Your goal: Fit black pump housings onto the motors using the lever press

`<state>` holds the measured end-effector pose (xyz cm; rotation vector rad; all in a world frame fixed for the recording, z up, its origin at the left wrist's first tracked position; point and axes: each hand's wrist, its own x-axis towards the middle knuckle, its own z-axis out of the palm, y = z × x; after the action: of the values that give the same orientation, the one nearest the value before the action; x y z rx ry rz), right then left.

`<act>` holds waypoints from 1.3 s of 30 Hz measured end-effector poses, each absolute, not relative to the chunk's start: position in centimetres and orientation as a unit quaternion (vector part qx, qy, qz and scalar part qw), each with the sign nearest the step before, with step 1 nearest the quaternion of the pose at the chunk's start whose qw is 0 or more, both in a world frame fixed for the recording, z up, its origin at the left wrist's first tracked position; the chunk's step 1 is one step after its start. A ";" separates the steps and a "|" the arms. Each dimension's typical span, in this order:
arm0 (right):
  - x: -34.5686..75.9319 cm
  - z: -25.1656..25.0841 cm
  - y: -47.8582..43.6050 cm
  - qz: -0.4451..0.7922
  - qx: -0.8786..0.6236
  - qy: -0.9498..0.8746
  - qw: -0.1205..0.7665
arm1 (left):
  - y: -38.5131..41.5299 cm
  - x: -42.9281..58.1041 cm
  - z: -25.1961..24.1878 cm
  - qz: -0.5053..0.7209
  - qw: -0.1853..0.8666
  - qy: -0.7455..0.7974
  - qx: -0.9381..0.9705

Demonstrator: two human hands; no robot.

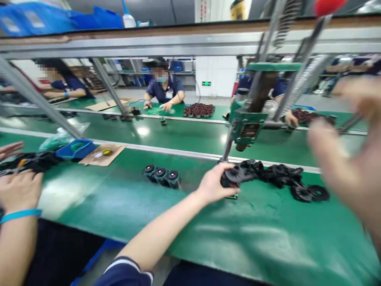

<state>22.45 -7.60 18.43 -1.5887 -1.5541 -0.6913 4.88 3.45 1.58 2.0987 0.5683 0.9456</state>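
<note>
My left hand (pixel 212 185) reaches out over the green bench (pixel 238 242) and grips a black round part (pixel 233 177) just below the green hand press (pixel 248 124). A pile of similar black parts (pixel 285 179) lies right of it. My right hand (pixel 351 159) is raised at the right edge, blurred, fingers apart and holding nothing. The press lever with its red knob (pixel 327 5) rises above that hand.
Three black cylinders (pixel 162 175) stand left of my left hand. A blue tray (pixel 76 148) and a cardboard sheet (pixel 102 155) lie further left. A co-worker's hand with a blue wristband (pixel 19 191) rests at the left. Across the belt, other people work beside dark red parts (pixel 199 110).
</note>
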 end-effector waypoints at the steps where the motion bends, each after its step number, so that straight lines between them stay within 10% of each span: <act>1: 21.9 14.4 -9.2 -0.255 -0.584 -0.689 0.345 | 1.6 4.7 0.1 0.381 0.370 0.223 0.818; 7: 20.6 -5.6 -13.5 -0.198 -0.584 -0.735 0.281 | -6.7 7.1 -8.9 0.296 0.389 0.283 0.825; 20: 44.4 -6.0 -21.8 -0.261 -0.855 -0.391 0.219 | 10.3 -9.8 1.3 0.108 0.037 0.363 0.925; 39: 38.4 -4.6 -13.0 -0.098 -0.832 -0.540 0.085 | -0.9 1.3 -6.4 0.215 0.494 0.291 0.791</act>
<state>38.36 -13.01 -4.60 -2.4801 -1.6097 -0.2929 1.27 -0.94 -6.44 1.9173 0.7066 0.5225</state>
